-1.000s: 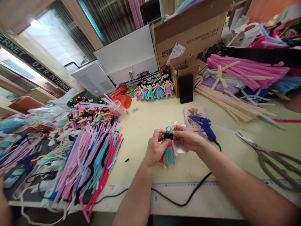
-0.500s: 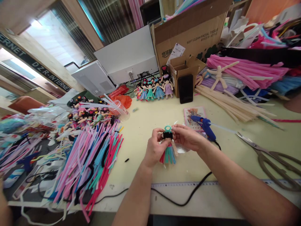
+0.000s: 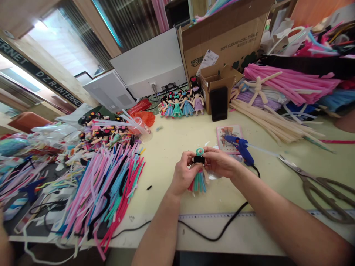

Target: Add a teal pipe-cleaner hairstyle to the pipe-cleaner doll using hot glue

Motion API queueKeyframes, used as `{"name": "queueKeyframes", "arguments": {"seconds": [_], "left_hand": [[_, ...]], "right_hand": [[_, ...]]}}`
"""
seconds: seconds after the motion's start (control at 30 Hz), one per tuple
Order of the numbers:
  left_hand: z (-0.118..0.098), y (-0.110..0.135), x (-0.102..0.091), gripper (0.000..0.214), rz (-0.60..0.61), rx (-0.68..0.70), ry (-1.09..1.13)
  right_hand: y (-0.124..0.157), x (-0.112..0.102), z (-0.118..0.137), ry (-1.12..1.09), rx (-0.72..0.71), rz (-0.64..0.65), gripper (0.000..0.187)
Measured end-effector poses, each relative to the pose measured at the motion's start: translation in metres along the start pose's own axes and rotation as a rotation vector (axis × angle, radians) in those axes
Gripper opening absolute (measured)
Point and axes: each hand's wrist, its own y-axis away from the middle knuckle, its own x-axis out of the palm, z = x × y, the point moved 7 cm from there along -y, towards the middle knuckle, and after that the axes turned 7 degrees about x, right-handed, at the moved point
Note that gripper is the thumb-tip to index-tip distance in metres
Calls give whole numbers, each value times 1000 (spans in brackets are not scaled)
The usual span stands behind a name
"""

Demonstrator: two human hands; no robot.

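- Pipe-cleaner doll [image 3: 198, 173]: held upright just above the table [image 3: 172, 144], between both hands; position nearly unchanged from a second ago.
- Left hand [image 3: 183, 174]: fingers curled around the doll's body.
- Right hand [image 3: 222, 162]: fingertips pinched on the black head, as before.
- Cardboard box [image 3: 224, 37]: printed "SOFT CLEAN FACIAL TISSUE".
- Glue gun [image 3: 241, 147]: blue, beside the right hand.

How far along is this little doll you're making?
Done: the doll already has black hair, a striped skirt and a teal loop on top. In hand: the left hand grips its body while the right hand pinches the head. Left: unclear; the glue gun lies beside it.
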Motion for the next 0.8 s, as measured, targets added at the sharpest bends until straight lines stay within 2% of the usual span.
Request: {"name": "queueKeyframes", "arguments": {"seconds": [0.2,0.3,0.47,0.57,0.8], "left_hand": [[0,0,-1,31,7,0,-23],[0,0,-1,32,7,-3,-37],[0,1,2,31,40,-22,-21],[0,2,5,31,71,-23,-10],[-5,3,5,32,80,24,-6]], "right_hand": [[-4,-3,-3,32,-9,1,29],[-4,-6,1,99,-41,-39,29],[6,-8,25,314,-264,-139,36],[11,-4,34,434,-336,-161,34],[9,-3,30,390,-298,-159,31]]}}
